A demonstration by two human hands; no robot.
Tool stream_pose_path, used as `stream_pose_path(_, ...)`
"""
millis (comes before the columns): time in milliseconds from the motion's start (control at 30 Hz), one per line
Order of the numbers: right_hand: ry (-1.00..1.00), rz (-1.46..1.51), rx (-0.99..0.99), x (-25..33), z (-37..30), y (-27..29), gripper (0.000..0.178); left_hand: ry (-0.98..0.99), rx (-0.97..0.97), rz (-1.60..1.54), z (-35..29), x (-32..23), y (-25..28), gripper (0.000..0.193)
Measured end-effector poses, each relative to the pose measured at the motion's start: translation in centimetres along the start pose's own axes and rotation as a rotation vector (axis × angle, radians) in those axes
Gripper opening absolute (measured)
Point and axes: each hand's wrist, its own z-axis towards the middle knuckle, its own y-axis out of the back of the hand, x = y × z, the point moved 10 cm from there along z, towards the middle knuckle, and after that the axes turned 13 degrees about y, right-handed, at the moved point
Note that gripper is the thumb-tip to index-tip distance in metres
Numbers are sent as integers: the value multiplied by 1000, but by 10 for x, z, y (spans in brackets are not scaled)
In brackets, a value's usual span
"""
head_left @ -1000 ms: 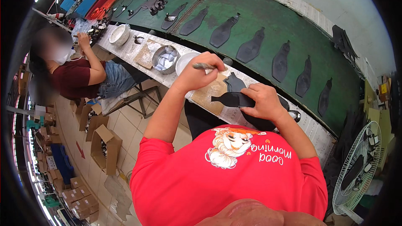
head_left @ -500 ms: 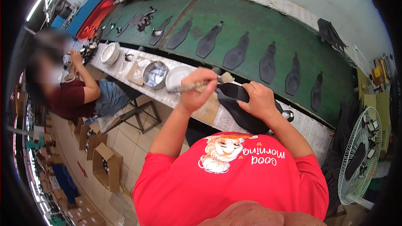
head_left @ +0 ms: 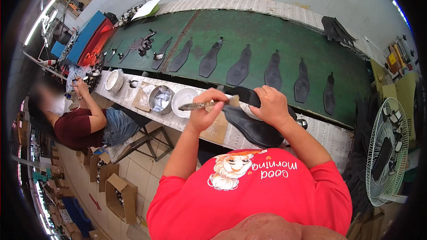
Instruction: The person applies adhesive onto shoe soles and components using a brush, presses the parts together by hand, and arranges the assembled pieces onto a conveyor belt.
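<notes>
A paintbrush with a stained handle and pale, flat bristles is gripped in my left hand. Its bristle end points right, just short of my other hand. With fingers bent over its edge, my right hand holds a black shoe-sole piece, lifted at its far end. Below it, a stack of similar black sole pieces lies on the near ledge, close to my body. Beside my left hand stands a white bowl with whitish contents.
Left of the bowl are a metal tin of pale pieces and another white tub. A row of black soles lies on the green conveyor. A co-worker sits at left; a fan stands at right.
The brush has tilted and its bristles have come nearer my right hand. My right hand has lifted the far end of the sole piece. The whole view has shifted slightly.
</notes>
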Motion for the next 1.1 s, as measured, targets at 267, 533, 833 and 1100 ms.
stream_pose_path(267,162,74,181,27,-5,-19,38,-204,178,271,39,-30,-16,14)
stream_pose_path(533,117,96,91,-1,-12,-6,40,-116,22,-50,16,-31,30,14)
stream_pose_path(833,194,173,129,7,-11,-9,38,-7,280,60,10,0,9,14)
stream_pose_path(1100,181,141,112,2,-12,-6,38,-90,-203,-111,-9,-19,53,13)
